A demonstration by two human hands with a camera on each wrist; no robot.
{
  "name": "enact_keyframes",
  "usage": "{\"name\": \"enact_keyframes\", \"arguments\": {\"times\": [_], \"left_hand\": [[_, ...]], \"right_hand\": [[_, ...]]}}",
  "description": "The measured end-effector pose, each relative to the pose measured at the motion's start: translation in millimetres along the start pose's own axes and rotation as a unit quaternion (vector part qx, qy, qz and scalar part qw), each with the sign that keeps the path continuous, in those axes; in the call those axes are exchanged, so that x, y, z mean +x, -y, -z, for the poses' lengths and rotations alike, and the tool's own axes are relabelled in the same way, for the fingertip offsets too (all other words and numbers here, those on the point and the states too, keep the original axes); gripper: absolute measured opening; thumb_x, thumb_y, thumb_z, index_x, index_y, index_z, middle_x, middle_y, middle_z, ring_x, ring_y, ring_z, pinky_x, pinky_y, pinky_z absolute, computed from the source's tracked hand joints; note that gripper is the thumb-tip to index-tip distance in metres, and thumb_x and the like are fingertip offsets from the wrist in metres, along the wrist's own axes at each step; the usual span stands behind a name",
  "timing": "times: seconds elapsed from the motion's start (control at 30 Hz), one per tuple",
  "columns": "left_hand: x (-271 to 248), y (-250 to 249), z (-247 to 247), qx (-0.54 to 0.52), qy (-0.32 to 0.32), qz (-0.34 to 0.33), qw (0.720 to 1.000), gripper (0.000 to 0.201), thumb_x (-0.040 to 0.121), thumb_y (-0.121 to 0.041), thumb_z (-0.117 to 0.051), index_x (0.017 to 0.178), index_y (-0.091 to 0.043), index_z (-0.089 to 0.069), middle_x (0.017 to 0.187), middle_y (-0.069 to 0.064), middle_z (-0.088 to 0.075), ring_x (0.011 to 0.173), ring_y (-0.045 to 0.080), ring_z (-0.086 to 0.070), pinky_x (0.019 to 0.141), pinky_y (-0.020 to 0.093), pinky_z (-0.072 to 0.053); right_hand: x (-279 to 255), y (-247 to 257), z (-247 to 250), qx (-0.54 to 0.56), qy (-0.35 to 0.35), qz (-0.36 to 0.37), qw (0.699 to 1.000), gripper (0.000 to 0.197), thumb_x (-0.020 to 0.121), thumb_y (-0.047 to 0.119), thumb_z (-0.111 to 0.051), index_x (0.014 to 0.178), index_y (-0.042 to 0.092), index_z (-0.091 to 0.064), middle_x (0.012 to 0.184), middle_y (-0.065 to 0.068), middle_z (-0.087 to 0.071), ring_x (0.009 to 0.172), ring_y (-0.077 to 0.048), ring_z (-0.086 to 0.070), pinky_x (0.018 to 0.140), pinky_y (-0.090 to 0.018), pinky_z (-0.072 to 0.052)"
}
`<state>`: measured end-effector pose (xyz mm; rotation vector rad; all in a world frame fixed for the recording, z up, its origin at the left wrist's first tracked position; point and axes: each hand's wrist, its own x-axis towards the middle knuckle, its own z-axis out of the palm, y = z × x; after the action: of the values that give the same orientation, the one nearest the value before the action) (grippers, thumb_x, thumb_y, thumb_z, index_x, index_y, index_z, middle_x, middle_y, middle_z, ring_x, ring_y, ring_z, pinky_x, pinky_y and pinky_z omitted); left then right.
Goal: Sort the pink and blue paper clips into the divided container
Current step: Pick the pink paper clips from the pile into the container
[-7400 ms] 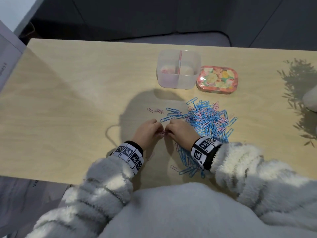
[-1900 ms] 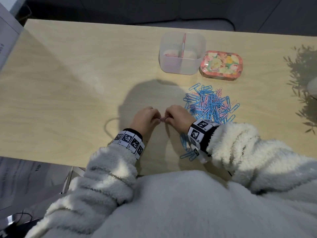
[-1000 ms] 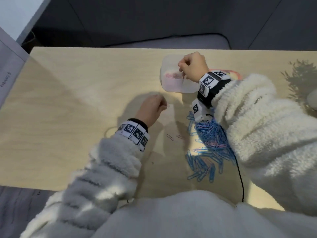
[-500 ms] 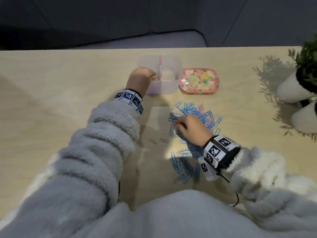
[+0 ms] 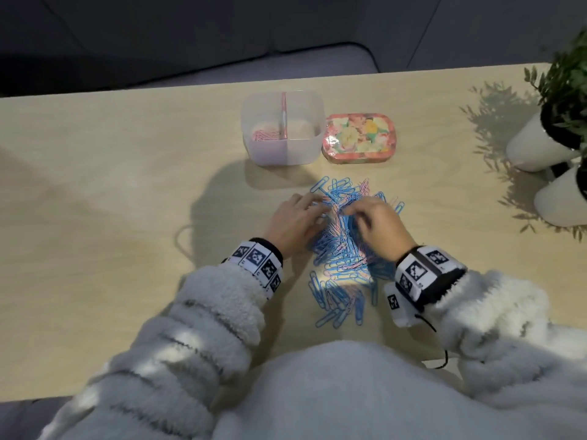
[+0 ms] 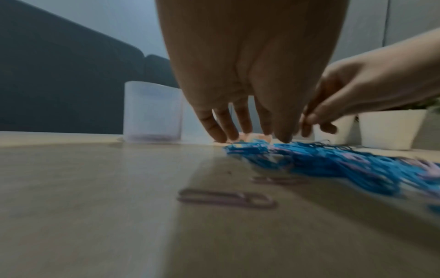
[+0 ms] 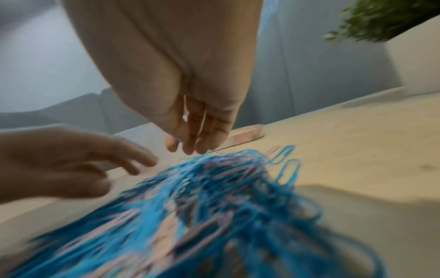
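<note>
Paper clips, mostly blue with pink ones mixed in, lie in a loose heap on the surface, and both hands are down over the heap's far end. The left hand reaches in from the heap's left edge with its fingers spread and nearly straight, tips touching the clips, nothing gripped. The right hand hovers over the top of the heap from the right, fingers loosely extended and pointing down at the clips; no clip shows between them. The two hands' fingertips come close together above the pile. Two single pink clips lie apart on the bare surface just left of the heap, under the left wrist. Beyond the hands stands the divided container, clear plastic, with pink clips in its left compartment. A floral tin sits just beside the container's right wall. White plant pots stand well apart at the far right.
</note>
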<state>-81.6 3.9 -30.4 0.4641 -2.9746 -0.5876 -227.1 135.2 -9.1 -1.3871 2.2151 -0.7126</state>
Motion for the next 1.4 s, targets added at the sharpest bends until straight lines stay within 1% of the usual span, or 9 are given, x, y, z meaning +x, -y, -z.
{"name": "enact_keyframes", "arguments": {"times": [0.07, 0.17, 0.43, 0.63, 0.77, 0.83, 1.1, 1.27, 1.4], "left_hand": [[-1, -6, -9, 0.037, -0.001, -0.023, 0.999, 0.041, 0.083, -0.039, -0.042, 0.116, -0.020, -0.059, 0.128, 0.007, -0.058, 0.101, 0.033, -0.060, 0.079, 0.041, -0.054], [0, -17, -14, 0.069, 0.002, -0.058, 0.996, 0.047, 0.082, -0.044, -0.039, 0.118, -0.021, -0.058, 0.132, 0.004, -0.057, 0.110, 0.029, -0.059, 0.080, 0.037, -0.051], [-4, -15, -7, 0.099, -0.014, -0.003, 0.995, 0.038, 0.082, -0.042, -0.036, 0.081, -0.020, -0.067, 0.090, 0.002, -0.064, 0.083, 0.029, -0.060, 0.069, 0.034, -0.049], [41, -41, -6, 0.039, 0.013, 0.070, 0.997, 0.027, 0.091, -0.033, -0.046, 0.101, -0.013, -0.061, 0.104, 0.009, -0.061, 0.100, 0.031, -0.054, 0.083, 0.041, -0.042], [63, -48, -12, 0.043, 0.021, 0.110, 0.993, 0.030, 0.090, -0.034, -0.050, 0.110, -0.012, -0.054, 0.114, 0.010, -0.056, 0.107, 0.030, -0.050, 0.086, 0.039, -0.039], [65, -46, -12, 0.049, 0.026, 0.113, 0.992, 0.029, 0.090, -0.032, -0.050, 0.109, -0.011, -0.054, 0.114, 0.011, -0.056, 0.108, 0.031, -0.050, 0.085, 0.040, -0.040], [51, -17, 6, -0.031, -0.035, 0.184, 0.982, 0.018, 0.089, -0.027, -0.053, 0.098, -0.019, -0.066, 0.100, 0.007, -0.067, 0.097, 0.029, -0.056, 0.076, 0.038, -0.043], [39, 5, 17, -0.063, -0.037, 0.252, 0.965, 0.016, 0.085, -0.027, -0.057, 0.097, -0.020, -0.065, 0.100, 0.005, -0.068, 0.094, 0.026, -0.060, 0.077, 0.038, -0.049], [38, 1, 18, 0.012, -0.060, 0.200, 0.978, 0.026, 0.084, -0.021, -0.057, 0.109, -0.014, -0.059, 0.111, 0.009, -0.058, 0.106, 0.029, -0.049, 0.087, 0.037, -0.039]], "right_hand": [[10, -14, 14, -0.036, -0.035, -0.052, 0.997, 0.031, 0.083, -0.005, -0.046, 0.102, 0.007, -0.068, 0.105, -0.015, -0.066, 0.104, -0.035, -0.054, 0.093, -0.036, -0.042], [12, -25, 21, -0.111, 0.026, -0.065, 0.991, 0.027, 0.084, 0.005, -0.051, 0.106, 0.010, -0.065, 0.110, -0.013, -0.062, 0.106, -0.035, -0.050, 0.090, -0.040, -0.045], [-13, -39, 24, -0.076, 0.044, -0.052, 0.995, 0.015, 0.080, 0.004, -0.053, 0.084, 0.013, -0.065, 0.093, -0.010, -0.065, 0.093, -0.033, -0.055, 0.083, -0.035, -0.041], [33, -35, 39, -0.028, -0.022, -0.127, 0.991, 0.017, 0.079, 0.005, -0.059, 0.093, 0.007, -0.069, 0.102, -0.015, -0.067, 0.098, -0.032, -0.060, 0.082, -0.031, -0.044], [48, -28, 38, -0.119, 0.087, -0.120, 0.982, 0.070, 0.066, 0.031, -0.080, 0.125, 0.010, -0.050, 0.128, -0.015, -0.048, 0.119, -0.035, -0.043, 0.098, -0.042, -0.042], [53, -27, 37, -0.163, 0.122, -0.088, 0.975, 0.077, 0.064, 0.035, -0.080, 0.129, 0.014, -0.045, 0.132, -0.013, -0.042, 0.120, -0.034, -0.038, 0.098, -0.043, -0.040], [44, -33, 27, -0.137, 0.071, -0.021, 0.988, 0.020, 0.083, 0.014, -0.064, 0.100, 0.006, -0.068, 0.105, -0.017, -0.063, 0.104, -0.034, -0.052, 0.087, -0.039, -0.043], [38, -40, 24, -0.124, 0.069, -0.022, 0.990, 0.013, 0.085, 0.014, -0.061, 0.092, 0.005, -0.067, 0.097, -0.017, -0.066, 0.099, -0.033, -0.054, 0.084, -0.040, -0.046], [34, -46, 34, 0.013, 0.021, -0.070, 0.997, 0.018, 0.086, 0.020, -0.062, 0.079, 0.004, -0.067, 0.077, -0.015, -0.070, 0.073, -0.026, -0.062, 0.073, -0.033, -0.046]]}}
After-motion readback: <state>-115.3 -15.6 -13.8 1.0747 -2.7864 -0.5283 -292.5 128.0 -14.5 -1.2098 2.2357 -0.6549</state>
